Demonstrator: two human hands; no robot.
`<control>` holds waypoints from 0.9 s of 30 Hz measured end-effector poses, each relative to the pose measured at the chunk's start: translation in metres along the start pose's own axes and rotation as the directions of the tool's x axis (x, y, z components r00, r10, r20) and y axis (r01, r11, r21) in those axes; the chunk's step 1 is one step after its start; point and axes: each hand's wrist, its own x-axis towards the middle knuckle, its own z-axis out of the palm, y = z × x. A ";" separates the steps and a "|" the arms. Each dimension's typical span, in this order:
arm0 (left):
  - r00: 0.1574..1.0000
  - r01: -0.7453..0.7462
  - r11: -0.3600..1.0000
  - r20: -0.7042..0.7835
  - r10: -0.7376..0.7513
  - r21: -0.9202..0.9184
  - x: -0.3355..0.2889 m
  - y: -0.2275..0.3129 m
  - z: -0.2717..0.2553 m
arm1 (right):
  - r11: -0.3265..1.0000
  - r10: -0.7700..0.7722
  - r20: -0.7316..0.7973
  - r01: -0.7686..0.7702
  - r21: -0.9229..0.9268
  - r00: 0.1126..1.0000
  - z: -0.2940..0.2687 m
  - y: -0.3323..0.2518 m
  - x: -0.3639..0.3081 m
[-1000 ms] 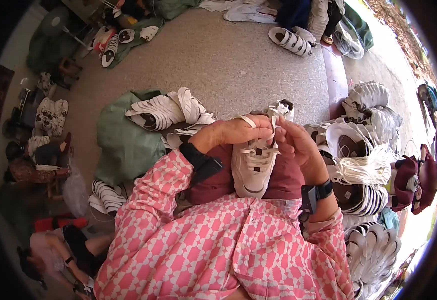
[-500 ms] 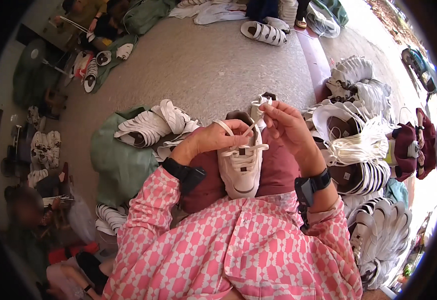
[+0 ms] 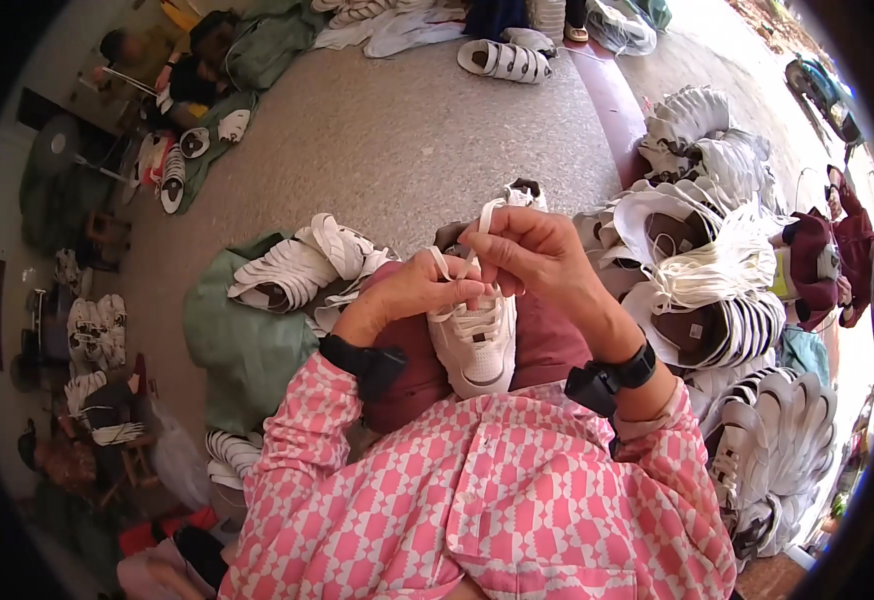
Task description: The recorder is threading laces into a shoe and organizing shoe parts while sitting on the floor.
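A white shoe upper (image 3: 478, 350) lies between my thighs, its toe pointing at me and a white lace threaded through its front eyelets. Over its tongue, my left hand (image 3: 419, 295) pinches one stretch of the shoelace (image 3: 491, 212), which loops above the fingers. Close beside it, my right hand (image 3: 537, 250) is closed on another stretch of the same lace, thumb against forefinger. The fingertips of both hands almost meet and hide the upper eyelets. Just beyond my right hand, part of another white shoe (image 3: 525, 192) shows its dark lining.
Stacked white uppers (image 3: 307, 260) rest on a green cloth (image 3: 232, 330) to my left. At my right are a bundle of white laces (image 3: 717, 265) and more piled uppers (image 3: 767, 450). Other people sit among shoe parts at far left. A standing fan (image 3: 60, 145) is behind them.
My right hand has come down and inward, toward the left hand. The lace between them now forms a raised loop. My view has shifted slightly.
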 end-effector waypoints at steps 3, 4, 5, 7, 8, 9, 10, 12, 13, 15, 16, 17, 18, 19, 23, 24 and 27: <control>0.986 -0.165 0.978 -0.012 0.165 -0.128 -0.002 -0.011 -0.005 | 0.999 -0.013 0.066 0.016 -0.042 0.998 0.004 -0.005 -0.005; 0.991 -0.134 0.973 0.004 0.137 -0.187 -0.003 -0.014 -0.008 | 0.994 -0.007 0.106 0.018 -0.107 0.994 0.004 -0.006 -0.008; 0.994 -0.104 0.963 0.013 0.111 -0.248 -0.004 -0.017 -0.009 | 0.994 -0.008 0.105 0.019 -0.105 0.994 0.004 -0.007 -0.011; 0.981 -0.168 0.903 0.024 0.193 -0.396 -0.005 -0.021 -0.009 | 0.965 -0.108 0.310 0.175 -0.196 0.945 0.003 -0.007 -0.018; 0.963 -0.222 0.814 0.010 0.270 -0.536 -0.005 -0.022 -0.008 | 0.968 -0.094 0.302 0.158 -0.195 0.949 0.004 -0.006 -0.020; 0.928 -0.256 0.741 0.058 0.369 -0.620 -0.007 -0.023 -0.010 | 0.944 -0.127 0.389 0.232 -0.236 0.913 0.005 -0.004 -0.021; 0.929 -0.259 0.742 0.051 0.367 -0.619 -0.008 -0.024 -0.010 | 0.913 -0.152 0.474 0.307 -0.269 0.867 0.007 -0.002 -0.022; 0.895 -0.292 0.587 0.000 0.445 -0.755 -0.010 -0.026 -0.010 | 0.898 -0.095 0.504 0.292 -0.328 0.859 0.009 0.002 -0.027; 0.889 -0.297 0.550 -0.015 0.458 -0.781 -0.012 -0.027 -0.010 | 0.893 -0.096 0.553 0.317 -0.319 0.828 0.012 0.004 -0.028; 0.883 -0.301 0.450 -0.067 0.465 -0.841 -0.015 -0.030 -0.012 | 0.875 -0.056 0.629 0.341 -0.342 0.775 0.014 0.006 -0.031; 0.871 -0.309 0.344 -0.118 0.477 -0.887 -0.017 -0.032 -0.013 | 0.870 -0.072 0.622 0.354 -0.343 0.780 0.013 0.006 -0.033; 0.872 -0.308 0.337 -0.124 0.473 -0.890 -0.020 -0.034 -0.017 | 0.877 -0.063 0.646 0.351 -0.328 0.761 0.012 0.005 -0.034; 0.875 -0.324 0.296 -0.165 0.455 -0.899 -0.022 -0.036 -0.020 | 0.887 -0.054 0.673 0.345 -0.307 0.738 0.010 0.004 -0.036; 0.877 -0.340 0.255 -0.207 0.434 -0.905 -0.025 -0.038 -0.023 | 0.885 -0.054 0.672 0.347 -0.311 0.739 0.007 0.003 -0.036; 0.902 -0.426 0.388 -0.347 0.258 -0.818 -0.047 -0.048 -0.033 | 0.995 0.011 0.192 0.009 -0.099 0.981 -0.020 0.004 -0.034; 0.901 -0.431 0.423 -0.352 0.254 -0.797 -0.055 -0.050 -0.036 | 0.999 0.044 -0.014 -0.045 -0.029 0.999 -0.028 0.008 -0.032; 0.898 -0.334 0.681 -0.439 0.020 -0.652 -0.079 -0.060 -0.037 | 0.998 -0.001 -0.382 0.022 0.052 0.924 -0.058 0.028 -0.014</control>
